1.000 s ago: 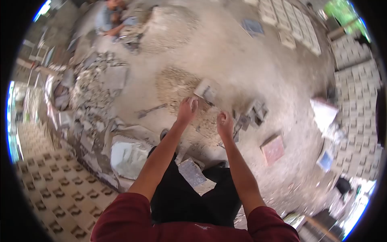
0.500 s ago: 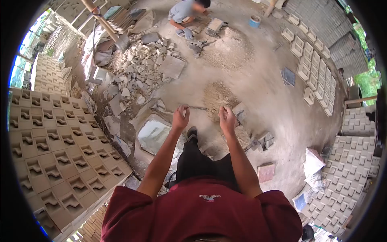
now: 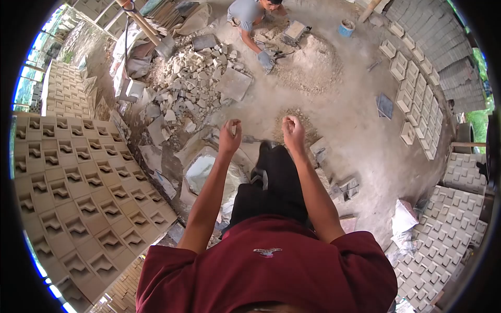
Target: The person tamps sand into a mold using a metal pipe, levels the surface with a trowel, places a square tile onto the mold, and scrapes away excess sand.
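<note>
My left hand (image 3: pixel 229 137) is raised in front of my body, its fingers curled in toward the thumb. Level with it, my right hand (image 3: pixel 294 133) is held up in the same way, the fingers bent inward. Nothing shows in either hand, and the two are apart. Below and between them, a long thin tool (image 3: pixel 250 139) lies on the floor. Under my left forearm sits a basin-like container (image 3: pixel 203 175) with whitish material in it. A small heap of tan rubble (image 3: pixel 302 122) lies on the ground beyond my right hand.
Stacked patterned blocks (image 3: pixel 78 193) rise on the left, more blocks (image 3: pixel 443 229) on the right. Broken pieces (image 3: pixel 193 78) are heaped ahead. A co-worker (image 3: pixel 250 18) crouches by a sand pile (image 3: pixel 313 62). A blue bucket (image 3: pixel 346 28) and rows of blocks (image 3: pixel 415 99) stand farther off.
Both hands have moved slightly up in view, fingers still curled. My leg has come forward between them. The co-worker's gloved hand has reached farther out to the right.
</note>
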`<state>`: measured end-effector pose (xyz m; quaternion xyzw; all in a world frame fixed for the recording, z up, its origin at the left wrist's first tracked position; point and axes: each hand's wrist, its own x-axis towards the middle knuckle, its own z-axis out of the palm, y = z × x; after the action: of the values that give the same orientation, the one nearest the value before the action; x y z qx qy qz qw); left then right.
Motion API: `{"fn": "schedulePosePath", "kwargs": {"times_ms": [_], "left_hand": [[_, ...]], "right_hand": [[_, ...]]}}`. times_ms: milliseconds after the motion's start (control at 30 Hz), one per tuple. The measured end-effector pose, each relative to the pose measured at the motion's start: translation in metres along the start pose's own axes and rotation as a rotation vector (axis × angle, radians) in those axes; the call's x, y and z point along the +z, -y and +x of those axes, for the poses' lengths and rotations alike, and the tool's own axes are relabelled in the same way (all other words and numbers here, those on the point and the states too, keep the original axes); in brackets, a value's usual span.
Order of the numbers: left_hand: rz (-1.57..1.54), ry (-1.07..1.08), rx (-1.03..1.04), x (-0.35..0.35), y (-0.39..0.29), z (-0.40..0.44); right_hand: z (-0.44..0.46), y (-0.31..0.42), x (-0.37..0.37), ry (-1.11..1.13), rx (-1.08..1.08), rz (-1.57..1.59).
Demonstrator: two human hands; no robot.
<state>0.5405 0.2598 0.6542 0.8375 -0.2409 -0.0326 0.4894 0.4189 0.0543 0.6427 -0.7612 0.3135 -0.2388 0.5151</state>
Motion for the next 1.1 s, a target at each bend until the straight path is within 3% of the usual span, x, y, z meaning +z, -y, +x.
{"fn": "schedulePosePath", "kwargs": {"times_ms": [267, 367, 433, 467, 567, 733, 833, 900, 933, 967, 1000, 1033, 1067, 1100], "left_hand": [[0.033, 0.159, -0.053, 0.067, 0.046, 0.125], [0.078, 0.307, -0.068, 0.109, 0.080, 0.184], [0.077, 0.383, -0.075, 0.129, 0.093, 0.217], [0.061, 0.417, -0.073, 0.145, 0.102, 0.234], [0.046, 0.495, -0.091, 0.188, 0.162, 0.257], [0.127, 0.605, -0.109, 0.280, 0.292, 0.281], [-0.007, 0.543, -0.030, 0.370, 0.377, 0.345], [0.013, 0.536, 0.051, 0.445, 0.468, 0.356], [0.129, 0.710, -0.150, 0.460, 0.465, 0.399], [0.155, 0.632, -0.080, 0.488, 0.498, 0.406], [0.199, 0.525, 0.177, 0.494, 0.525, 0.405], [0.082, 0.575, 0.042, 0.509, 0.512, 0.424], [-0.027, 0.565, 0.101, 0.527, 0.531, 0.422], [-0.039, 0.574, 0.021, 0.522, 0.525, 0.423]], "right_hand": [[0.091, -0.063, 0.036, -0.138, 0.068, -0.089], [0.152, -0.095, 0.057, -0.172, 0.185, -0.098], [0.171, -0.128, 0.074, -0.061, 0.388, -0.102], [0.183, -0.152, 0.088, -0.059, 0.386, -0.175], [0.222, -0.199, 0.121, -0.074, 0.338, -0.241], [0.271, -0.304, 0.190, -0.018, 0.487, -0.212], [0.319, -0.392, 0.249, -0.053, 0.377, -0.221], [0.339, -0.503, 0.285, -0.048, 0.161, -0.324], [0.384, -0.523, 0.305, -0.158, 0.073, -0.344], [0.414, -0.545, 0.313, -0.154, -0.013, -0.313], [0.416, -0.547, 0.314, -0.159, -0.081, -0.163], [0.445, -0.546, 0.320, -0.191, -0.051, -0.156], [0.453, -0.569, 0.331, -0.139, 0.163, -0.171], [0.451, -0.566, 0.335, -0.276, -0.028, -0.221]]}}
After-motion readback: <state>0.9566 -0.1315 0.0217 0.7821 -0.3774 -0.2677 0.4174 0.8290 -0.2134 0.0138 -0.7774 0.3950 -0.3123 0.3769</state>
